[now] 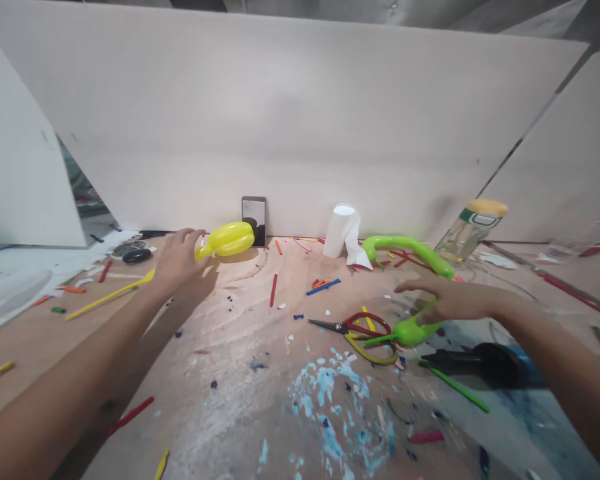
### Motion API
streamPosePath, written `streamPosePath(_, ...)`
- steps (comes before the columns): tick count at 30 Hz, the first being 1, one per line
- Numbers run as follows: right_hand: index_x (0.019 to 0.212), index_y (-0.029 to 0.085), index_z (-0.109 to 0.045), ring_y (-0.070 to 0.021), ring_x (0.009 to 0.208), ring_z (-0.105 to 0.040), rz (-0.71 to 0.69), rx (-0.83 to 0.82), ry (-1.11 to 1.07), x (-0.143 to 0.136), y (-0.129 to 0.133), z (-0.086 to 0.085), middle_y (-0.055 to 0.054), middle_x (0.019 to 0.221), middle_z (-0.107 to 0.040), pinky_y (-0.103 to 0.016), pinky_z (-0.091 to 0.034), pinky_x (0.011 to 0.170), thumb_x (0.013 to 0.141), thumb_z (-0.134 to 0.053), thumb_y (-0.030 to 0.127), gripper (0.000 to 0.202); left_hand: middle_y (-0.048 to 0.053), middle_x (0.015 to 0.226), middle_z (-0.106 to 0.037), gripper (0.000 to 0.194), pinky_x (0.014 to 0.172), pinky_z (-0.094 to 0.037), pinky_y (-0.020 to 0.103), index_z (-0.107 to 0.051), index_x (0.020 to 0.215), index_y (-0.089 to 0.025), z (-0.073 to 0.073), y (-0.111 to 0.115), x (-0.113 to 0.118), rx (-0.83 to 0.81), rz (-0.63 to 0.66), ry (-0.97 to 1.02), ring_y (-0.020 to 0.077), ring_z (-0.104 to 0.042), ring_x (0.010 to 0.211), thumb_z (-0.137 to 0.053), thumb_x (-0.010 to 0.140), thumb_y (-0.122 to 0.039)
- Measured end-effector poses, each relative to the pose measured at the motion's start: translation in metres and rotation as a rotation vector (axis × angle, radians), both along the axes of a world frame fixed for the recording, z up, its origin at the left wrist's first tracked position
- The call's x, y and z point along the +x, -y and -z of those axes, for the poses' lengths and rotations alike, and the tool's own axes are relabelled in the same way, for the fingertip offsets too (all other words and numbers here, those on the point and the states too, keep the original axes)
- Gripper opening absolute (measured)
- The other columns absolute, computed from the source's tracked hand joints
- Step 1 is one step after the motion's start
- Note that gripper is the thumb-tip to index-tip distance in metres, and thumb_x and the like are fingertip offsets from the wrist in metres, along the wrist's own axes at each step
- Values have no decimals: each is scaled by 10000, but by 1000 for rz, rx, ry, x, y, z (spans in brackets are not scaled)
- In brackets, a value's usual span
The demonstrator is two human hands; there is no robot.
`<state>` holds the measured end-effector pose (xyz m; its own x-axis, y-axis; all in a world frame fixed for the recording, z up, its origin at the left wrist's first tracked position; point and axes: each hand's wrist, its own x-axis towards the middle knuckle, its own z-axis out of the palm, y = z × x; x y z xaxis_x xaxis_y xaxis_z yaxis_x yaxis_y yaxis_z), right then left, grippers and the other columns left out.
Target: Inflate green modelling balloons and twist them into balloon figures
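Two hands of yours reach over the littered wooden tabletop [220,360] in the head view, each at a balloon. Your left hand [177,260] has its fingers bent at the narrow end of the lobed yellow balloon [230,239], seemingly pinching it, and that balloon sits just in front of the upright phone [260,210]. Your right hand [443,298] is over the small green balloon [411,332], index finger stretched out to the left; whether the other fingers grip its upper end cannot be told, since the hand covers them. The small green balloon's limp tail crosses the handles of the scissors [339,328], whose blades point left. Beyond lie the arched green balloon [410,244] and the paper roll [336,230]; the black-nozzled pump [493,365] is just below your right wrist. As far as can be judged, you are at the stage of handling two inflated pieces, one per hand. The next move calls for a light, sure hold on each narrow end, with the green tail lifted clear of the scissors.
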<state>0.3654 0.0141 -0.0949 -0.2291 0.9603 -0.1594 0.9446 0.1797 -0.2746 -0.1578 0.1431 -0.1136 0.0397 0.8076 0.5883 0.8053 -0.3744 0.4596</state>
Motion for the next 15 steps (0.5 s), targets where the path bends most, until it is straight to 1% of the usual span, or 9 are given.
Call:
streamPosePath(1,1191,239,-629,-309,1057,-604,-20,-14,-2,-2,10,2,-137,1201,-613,-436,-489,865,642,-672,265,551,131,1234,-538,492,1008,-335,452,-597,1101,-211,-1,1,5,19,18,-37,331,-486,1155,-678,628,-317)
streamPosePath(3,1115,255,-676,-318,1101,-578,-66,13,-16,-12,24,7,-132,1225,-601,-441,-445,928,625,-702,278,491,120,1251,-526,506,984,-373,423,-576,1167,-221,-5,6,21,33,76,-26,294,-556,1065,-635,669,-284)
streamPosePath(5,989,254,-719,-318,1068,-587,-116,19,-22,-28,30,9,-124,1160,-638,-448,-425,942,646,-693,288,345,96,1200,-564,480,905,-437,377,-591,1161,-234,-9,12,43,7,157,93,238,-622,887,-624,683,-261)
streamPosePath(7,966,244,-713,-310,1021,-600,-94,54,-44,-43,29,2,-109,1092,-668,-454,-431,927,694,-662,328,289,67,1081,-631,402,798,-481,321,-645,1072,-235,-15,21,68,-40,278,255,193,-628,738,-650,670,-241)
streamPosePath(9,1043,242,-679,-296,1021,-592,-35,150,-107,-58,23,-14,-91,1116,-661,-442,-440,913,747,-626,393,336,67,960,-667,300,730,-491,261,-691,957,-216,-22,32,95,-159,465,385,188,-635,761,-679,657,-204)
streamPosePath(11,1102,252,-652,-279,1021,-584,-30,288,-199,-81,18,-36,-76,1150,-645,-415,-443,904,768,-624,430,380,79,949,-675,291,733,-492,232,-708,888,-207,-30,44,119,-251,618,509,179,-635,813,-716,605,-137)
streamPosePath(13,1072,251,-660,-255,918,-605,35,448,-327,-114,15,-58,-70,1071,-669,-387,-471,813,776,-634,434,349,88,1006,-669,424,675,-509,228,-703,899,-216,-35,57,142,-364,731,705,186,-642,830,-749,507,-61)
streamPosePath(14,1058,249,-661,-241,882,-606,36,510,-398,-134,15,-67,-64,1045,-672,-371,-476,768,787,-629,436,330,95,1046,-661,485,646,-521,240,-696,925,-223,-37,63,153,-431,785,822,203,-649,847,-752,479,-40)
streamPosePath(15,1067,248,-650,-225,849,-607,24,588,-490,-155,14,-74,-54,1027,-673,-359,-478,741,786,-636,439,340,101,1049,-660,498,613,-532,257,-689,937,-226,-37,69,162,-487,819,968,224,-656,848,-751,477,-43)
